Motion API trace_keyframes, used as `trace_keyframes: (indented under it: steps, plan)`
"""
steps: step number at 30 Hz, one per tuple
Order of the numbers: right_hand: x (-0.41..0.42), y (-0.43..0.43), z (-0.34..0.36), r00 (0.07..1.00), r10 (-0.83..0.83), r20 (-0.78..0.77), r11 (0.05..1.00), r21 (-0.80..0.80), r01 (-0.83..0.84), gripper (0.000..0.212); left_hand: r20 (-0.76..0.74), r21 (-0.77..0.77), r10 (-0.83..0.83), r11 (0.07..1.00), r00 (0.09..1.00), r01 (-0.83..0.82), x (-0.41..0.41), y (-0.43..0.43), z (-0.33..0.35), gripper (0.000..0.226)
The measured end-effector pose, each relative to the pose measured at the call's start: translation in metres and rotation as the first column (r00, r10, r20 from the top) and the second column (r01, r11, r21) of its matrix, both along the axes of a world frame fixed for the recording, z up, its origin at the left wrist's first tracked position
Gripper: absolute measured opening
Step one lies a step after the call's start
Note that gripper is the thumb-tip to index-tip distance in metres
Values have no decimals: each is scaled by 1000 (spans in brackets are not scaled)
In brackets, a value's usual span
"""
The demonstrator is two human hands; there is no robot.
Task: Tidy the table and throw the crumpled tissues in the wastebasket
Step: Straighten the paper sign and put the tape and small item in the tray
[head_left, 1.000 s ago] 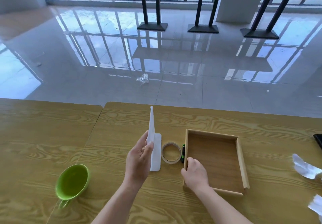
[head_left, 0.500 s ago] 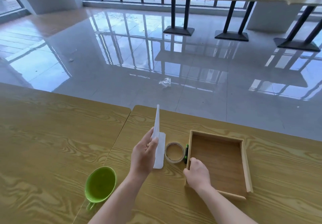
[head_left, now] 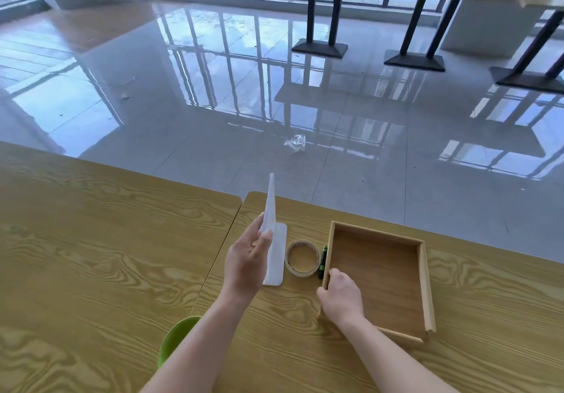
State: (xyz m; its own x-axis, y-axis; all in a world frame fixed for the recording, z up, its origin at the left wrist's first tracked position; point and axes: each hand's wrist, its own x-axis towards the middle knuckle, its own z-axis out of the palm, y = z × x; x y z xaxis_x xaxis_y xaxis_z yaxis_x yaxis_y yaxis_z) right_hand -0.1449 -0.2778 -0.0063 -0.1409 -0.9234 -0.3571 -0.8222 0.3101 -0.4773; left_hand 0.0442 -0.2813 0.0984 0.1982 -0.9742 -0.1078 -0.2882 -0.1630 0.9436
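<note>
Left hand closed on a white sheet held upright on edge above the wooden table, right hand clamped on the near left wall of the wooden tray, tape roll and green marker laid just left of the tray, green cup partly hidden by the left forearm.

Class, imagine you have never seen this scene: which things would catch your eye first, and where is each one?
Most striking is the thin white sheet that the left hand holds upright on edge over the wooden table. Right of it lie a tape roll and an empty wooden tray, whose near-left corner the right hand grips. A green cup peeks out beneath the left forearm.
</note>
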Motion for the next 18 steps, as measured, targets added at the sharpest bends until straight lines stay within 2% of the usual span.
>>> trace_keyframes:
  steps: [8,12,14,15,18]
  plan:
    - [13,-18,-2,1000,-2,28,1000,3,2,21,-17,-5,-10,1000,1000,10,24,-22,-3,42]
    - [3,-19,3,1000,29,7,999,24,-29,43,-92,-23,-3,1000,996,1,29,-14,-10,49]
    - [-4,-25,14,999,31,-39,998,-45,-33,52,-41,-72,40,996,998,-43,30,-4,-17,47]
    - [-4,-32,24,998,39,-40,994,-98,-43,51,2,-109,73,991,997,-72,30,0,-21,43]
    - [15,-70,60,987,111,115,977,-192,-87,45,94,-180,126,978,988,-108,28,8,-32,35]
